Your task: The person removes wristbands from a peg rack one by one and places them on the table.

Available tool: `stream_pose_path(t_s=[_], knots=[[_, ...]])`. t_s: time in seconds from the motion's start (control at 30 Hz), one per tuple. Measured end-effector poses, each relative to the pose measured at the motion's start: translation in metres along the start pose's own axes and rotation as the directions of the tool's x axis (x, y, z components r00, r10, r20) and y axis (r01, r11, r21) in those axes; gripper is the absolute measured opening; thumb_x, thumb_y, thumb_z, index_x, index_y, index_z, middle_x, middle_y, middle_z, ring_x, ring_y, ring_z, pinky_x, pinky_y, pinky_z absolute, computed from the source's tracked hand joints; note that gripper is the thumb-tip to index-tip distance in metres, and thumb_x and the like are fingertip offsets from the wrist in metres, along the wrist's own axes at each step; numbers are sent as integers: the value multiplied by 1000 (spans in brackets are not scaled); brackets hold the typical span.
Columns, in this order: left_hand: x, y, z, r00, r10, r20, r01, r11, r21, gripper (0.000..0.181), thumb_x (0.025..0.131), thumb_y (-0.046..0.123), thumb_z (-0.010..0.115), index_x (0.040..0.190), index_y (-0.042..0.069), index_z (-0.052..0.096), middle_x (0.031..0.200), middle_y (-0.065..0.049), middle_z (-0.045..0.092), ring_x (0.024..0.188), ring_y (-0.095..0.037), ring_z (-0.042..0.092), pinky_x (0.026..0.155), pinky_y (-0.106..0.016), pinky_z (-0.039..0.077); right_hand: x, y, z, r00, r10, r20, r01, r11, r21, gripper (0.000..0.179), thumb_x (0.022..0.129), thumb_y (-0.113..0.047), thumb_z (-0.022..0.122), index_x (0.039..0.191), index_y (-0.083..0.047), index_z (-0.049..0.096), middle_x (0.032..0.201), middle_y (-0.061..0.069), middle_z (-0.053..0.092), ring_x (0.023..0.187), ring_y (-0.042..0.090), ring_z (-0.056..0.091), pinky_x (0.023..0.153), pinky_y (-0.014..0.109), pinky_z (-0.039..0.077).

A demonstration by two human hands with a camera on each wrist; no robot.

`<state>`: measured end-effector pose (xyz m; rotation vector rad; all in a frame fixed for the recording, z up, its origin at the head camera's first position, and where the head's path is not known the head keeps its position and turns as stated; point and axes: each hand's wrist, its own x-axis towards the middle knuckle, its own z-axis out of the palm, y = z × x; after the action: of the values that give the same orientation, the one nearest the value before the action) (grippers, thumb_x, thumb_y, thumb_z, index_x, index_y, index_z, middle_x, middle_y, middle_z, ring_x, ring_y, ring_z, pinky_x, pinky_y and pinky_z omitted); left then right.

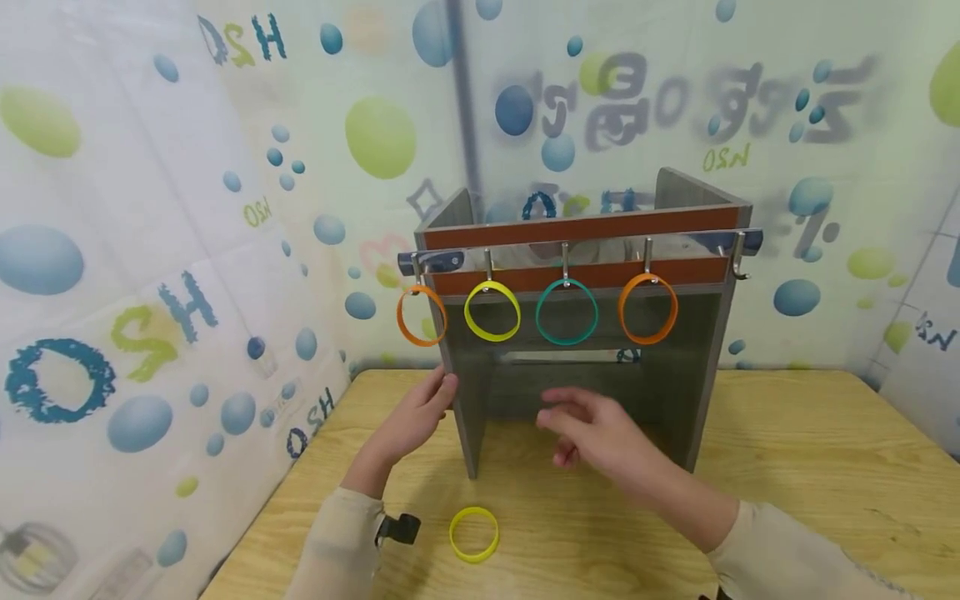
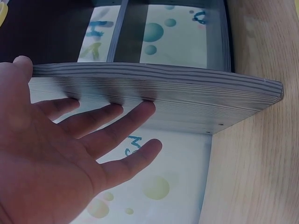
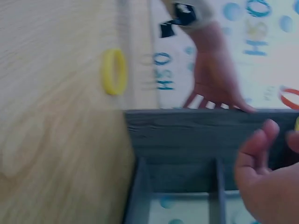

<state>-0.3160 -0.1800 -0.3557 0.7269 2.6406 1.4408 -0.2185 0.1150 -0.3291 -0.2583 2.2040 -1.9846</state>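
My left hand rests against the left side panel of a grey wooden stand. In the left wrist view its spread fingertips touch the panel's outer face, with the thumb at the front edge. My right hand hovers before the stand's opening, fingers loosely bent, holding nothing. Hooks on the rail above carry an orange ring, a yellow ring, a green ring and a second orange ring. Another yellow ring lies on the table, between my forearms.
The rail's rightmost hook bears no ring. Brown strips run across the stand's top. Underneath is a wood-grain table, and a printed curtain hangs behind and at the left.
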Motion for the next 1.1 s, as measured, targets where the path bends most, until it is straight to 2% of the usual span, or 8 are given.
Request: stream_pose_path(t_s=[0.17, 0.27, 0.43, 0.73, 0.83, 0.97, 1.03, 1.1], knots=[[0, 1, 1, 1000, 3, -3, -3, 1000, 2, 62, 117, 50, 32, 172, 24, 21, 160, -16, 52, 136, -36, 60, 113, -60, 49, -10, -20, -30, 969, -132, -207, 160, 979, 125, 52, 110, -35, 62, 154, -15, 42, 120, 2, 70, 69, 14, 60, 74, 31, 57], [-1, 2, 0, 1000, -2, -2, 2, 1000, 5, 62, 117, 50, 32, 172, 25, 21, 159, -16, 53, 135, -37, 61, 114, -61, 48, -13, -24, -45, 931, -226, -286, 290, 934, 208, 43, 109, -35, 62, 144, -15, 46, 109, -2, 73, 63, 13, 58, 68, 29, 57], [-2, 2, 0, 1000, -5, 0, 5, 1000, 3, 60, 116, 50, 33, 172, 28, 23, 160, -14, 53, 135, -36, 62, 114, -60, 48, -19, -29, -65, 874, -347, -341, 454, 833, 317, 36, 107, -26, 66, 136, -9, 52, 102, 0, 75, 59, 12, 57, 62, 26, 55], [0, 2, 1, 1000, 4, 3, -4, 1000, -4, 58, 116, 51, 34, 170, 30, 27, 155, -12, 58, 133, -34, 63, 113, -61, 49, -24, -33, -76, 814, -406, -416, 562, 731, 386, 34, 105, -23, 67, 132, -3, 63, 105, 6, 79, 57, 17, 53, 59, 26, 52], [0, 1, 1, 1000, 9, 8, -9, 1000, -2, 58, 116, 51, 33, 170, 30, 27, 154, -13, 58, 133, -35, 63, 112, -61, 49, -26, -32, -75, 780, -434, -450, 600, 723, 342, 33, 106, -23, 66, 132, -1, 64, 105, 7, 80, 57, 19, 56, 58, 25, 54], [-1, 1, 1, 1000, 14, 7, -14, 1000, 1, 58, 116, 50, 34, 171, 30, 26, 155, -13, 57, 132, -35, 63, 112, -61, 49, -27, -27, -73, 751, -484, -449, 629, 731, 264, 30, 109, -23, 60, 124, 1, 68, 101, 7, 80, 64, 19, 64, 62, 24, 61], [-1, 2, 0, 1000, 12, 4, -12, 1000, -4, 59, 116, 50, 34, 171, 31, 25, 156, -12, 56, 133, -35, 63, 113, -61, 49, -28, -25, -73, 754, -505, -420, 630, 738, 242, 29, 111, -24, 57, 121, 1, 69, 98, 6, 78, 68, 18, 66, 65, 24, 62], [-1, 3, 1, 1000, 7, 2, -7, 1000, -11, 59, 116, 50, 35, 171, 31, 25, 156, -12, 56, 133, -35, 63, 113, -61, 49, -28, -22, -74, 765, -512, -390, 610, 771, 183, 29, 112, -24, 55, 120, 0, 68, 94, 4, 73, 68, 18, 64, 66, 23, 61]])
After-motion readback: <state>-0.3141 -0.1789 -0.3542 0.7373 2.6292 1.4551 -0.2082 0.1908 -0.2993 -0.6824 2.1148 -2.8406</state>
